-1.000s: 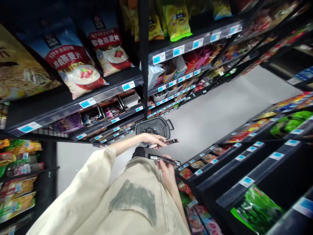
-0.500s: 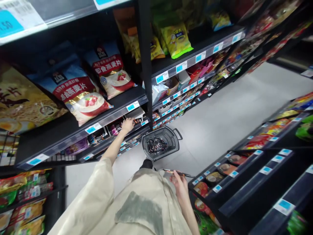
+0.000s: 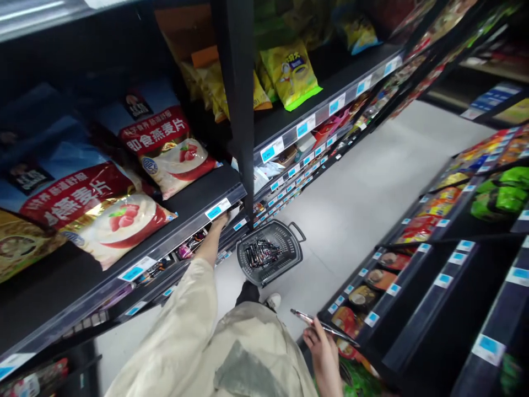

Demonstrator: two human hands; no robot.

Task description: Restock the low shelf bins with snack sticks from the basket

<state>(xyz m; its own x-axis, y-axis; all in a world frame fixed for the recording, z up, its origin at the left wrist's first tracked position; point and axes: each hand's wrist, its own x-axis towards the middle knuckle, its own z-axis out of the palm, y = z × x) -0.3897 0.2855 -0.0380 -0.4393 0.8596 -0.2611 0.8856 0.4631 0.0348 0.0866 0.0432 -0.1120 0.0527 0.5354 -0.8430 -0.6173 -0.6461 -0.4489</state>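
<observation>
My left hand [image 3: 223, 219] reaches under the edge of the shelf on the left, into a lower shelf. Its fingers are hidden by the shelf edge, so I cannot see what they touch. My right hand [image 3: 321, 343] pinches a slim, shiny dark packet [image 3: 306, 317] between thumb and fingers, low on the right. On the floor ahead of my feet stands a dark grey shopping basket [image 3: 292, 252]. Several slim, shiny dark packets [image 3: 262, 252] lie piled in it.
Bags of oatmeal [image 3: 124, 220] stand on the shelf at left, near a black upright post [image 3: 239, 110]. Yellow snack bags [image 3: 289, 71] sit farther along. A low rack with packaged food [image 3: 363, 298] lines the right side. Grey floor [image 3: 351, 209] runs between.
My left hand has gone deeper under the shelf edge, its fingers now out of sight. My right hand has moved right and down with the slim packet. The view has shifted.
</observation>
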